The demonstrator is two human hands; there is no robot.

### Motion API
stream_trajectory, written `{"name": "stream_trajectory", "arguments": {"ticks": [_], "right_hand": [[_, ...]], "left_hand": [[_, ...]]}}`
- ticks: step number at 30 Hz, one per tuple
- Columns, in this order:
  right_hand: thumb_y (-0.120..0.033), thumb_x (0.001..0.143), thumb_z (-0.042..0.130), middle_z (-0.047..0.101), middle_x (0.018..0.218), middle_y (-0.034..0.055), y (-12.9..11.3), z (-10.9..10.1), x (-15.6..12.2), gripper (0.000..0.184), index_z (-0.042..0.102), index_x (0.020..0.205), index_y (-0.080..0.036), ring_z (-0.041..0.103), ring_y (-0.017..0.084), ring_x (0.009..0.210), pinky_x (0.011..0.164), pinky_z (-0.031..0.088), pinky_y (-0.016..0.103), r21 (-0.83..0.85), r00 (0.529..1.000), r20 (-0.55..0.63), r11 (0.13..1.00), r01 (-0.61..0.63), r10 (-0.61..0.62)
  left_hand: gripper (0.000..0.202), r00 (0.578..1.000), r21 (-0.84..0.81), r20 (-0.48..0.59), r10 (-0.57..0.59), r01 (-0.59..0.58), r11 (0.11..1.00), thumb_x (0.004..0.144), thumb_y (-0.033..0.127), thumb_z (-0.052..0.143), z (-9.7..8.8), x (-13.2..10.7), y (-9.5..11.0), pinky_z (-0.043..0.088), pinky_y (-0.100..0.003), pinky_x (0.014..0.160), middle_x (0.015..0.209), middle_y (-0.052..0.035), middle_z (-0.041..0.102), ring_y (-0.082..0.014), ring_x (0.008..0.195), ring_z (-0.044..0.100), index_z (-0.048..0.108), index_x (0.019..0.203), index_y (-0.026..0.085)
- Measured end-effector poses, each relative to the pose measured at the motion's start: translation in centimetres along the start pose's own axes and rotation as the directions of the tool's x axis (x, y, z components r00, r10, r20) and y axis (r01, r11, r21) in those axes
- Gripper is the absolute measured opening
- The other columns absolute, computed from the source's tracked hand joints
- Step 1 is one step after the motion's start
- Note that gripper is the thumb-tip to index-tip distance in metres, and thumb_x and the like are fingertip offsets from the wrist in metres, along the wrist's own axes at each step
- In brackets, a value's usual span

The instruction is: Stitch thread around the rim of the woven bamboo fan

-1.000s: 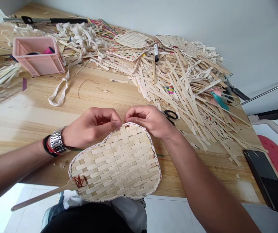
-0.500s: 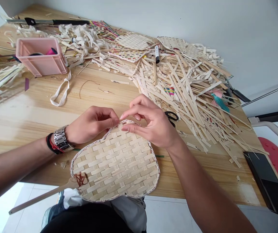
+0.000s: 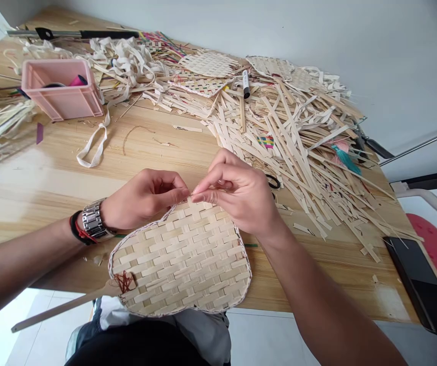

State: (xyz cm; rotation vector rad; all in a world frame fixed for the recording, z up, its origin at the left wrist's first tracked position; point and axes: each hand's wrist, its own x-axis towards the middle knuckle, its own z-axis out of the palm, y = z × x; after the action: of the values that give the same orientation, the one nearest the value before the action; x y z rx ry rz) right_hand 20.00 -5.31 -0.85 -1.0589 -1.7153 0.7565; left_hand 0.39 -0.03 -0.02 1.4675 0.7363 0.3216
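A woven bamboo fan [image 3: 187, 259] lies at the table's front edge, partly over my lap. Its rim is bound with a pale and reddish edging, and its wooden handle [image 3: 61, 307] points to the lower left, tied on with red-brown thread [image 3: 124, 281]. At the fan's top edge, my left hand [image 3: 147, 198] pinches the rim between thumb and forefinger. Right beside it, my right hand [image 3: 237, 193] is closed in a pinch at the same spot. Whatever lies between the right fingertips is too small to make out.
A pink plastic basket [image 3: 63, 91] with a spool stands at the back left, near a loop of white ribbon [image 3: 94, 147]. Loose bamboo strips [image 3: 279, 142] heap at the right, partly covering other woven pieces. Black-handled scissors [image 3: 273, 181] lie behind my right hand; a phone [image 3: 420, 284] lies far right.
My right thumb and forefinger have come together from a spread position into a pinch at the rim, beside my left fingertips. The left hand and fan have barely moved.
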Motion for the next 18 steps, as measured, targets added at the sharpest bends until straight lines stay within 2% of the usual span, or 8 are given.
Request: {"name": "stream_trajectory", "arguments": {"ticks": [5, 10, 14, 18], "right_hand": [[-0.03, 0.079, 0.079, 0.045, 0.076, -0.0025, 0.4, 0.3, 0.1, 0.013, 0.071, 0.076, -0.02, 0.039, 0.008, 0.063, 0.054, 0.033, 0.025, 0.058, 0.997, -0.004, 0.996, -0.072, 0.072], [-0.032, 0.08, 0.077, 0.047, 0.075, -0.0023, 0.7, 0.5, 0.2, 0.017, 0.069, 0.075, -0.019, 0.043, 0.008, 0.066, 0.056, 0.035, 0.024, 0.097, 0.994, 0.033, 0.99, -0.104, 0.101], [-0.029, 0.082, 0.075, 0.049, 0.077, -0.0022, 0.7, 0.8, 0.1, 0.014, 0.068, 0.078, -0.019, 0.044, 0.008, 0.066, 0.058, 0.036, 0.024, 0.005, 0.995, 0.027, 0.995, -0.099, 0.099], [-0.022, 0.081, 0.076, 0.05, 0.079, -0.002, 0.6, 0.8, 0.1, 0.008, 0.07, 0.083, -0.018, 0.045, 0.008, 0.068, 0.059, 0.037, 0.023, -0.102, 0.993, 0.074, 0.991, -0.086, 0.094]], "left_hand": [[0.017, 1.0, 0.056, -0.016, 0.017, -0.016, 0.998, 0.092, 0.021, 0.055, 0.0, -0.2, 0.0, 0.021, -0.014, 0.038, 0.05, 0.0083, 0.036, -0.0043, 0.043, 0.027, 0.06, 0.08, 0.011], [0.017, 0.998, 0.135, -0.033, 0.058, -0.053, 0.989, 0.092, 0.023, 0.056, 0.0, -0.1, -0.4, 0.022, -0.014, 0.038, 0.052, 0.0079, 0.037, -0.0046, 0.045, 0.028, 0.061, 0.08, 0.012], [0.018, 0.997, 0.19, -0.051, 0.065, -0.055, 0.98, 0.091, 0.025, 0.057, 0.0, 0.1, -0.8, 0.023, -0.014, 0.038, 0.052, 0.0074, 0.038, -0.0049, 0.045, 0.029, 0.062, 0.079, 0.012], [0.019, 0.996, 0.196, -0.062, 0.068, -0.054, 0.979, 0.092, 0.026, 0.056, 0.0, 0.2, -0.9, 0.024, -0.014, 0.039, 0.053, 0.0067, 0.04, -0.0048, 0.046, 0.031, 0.062, 0.082, 0.011]]}}
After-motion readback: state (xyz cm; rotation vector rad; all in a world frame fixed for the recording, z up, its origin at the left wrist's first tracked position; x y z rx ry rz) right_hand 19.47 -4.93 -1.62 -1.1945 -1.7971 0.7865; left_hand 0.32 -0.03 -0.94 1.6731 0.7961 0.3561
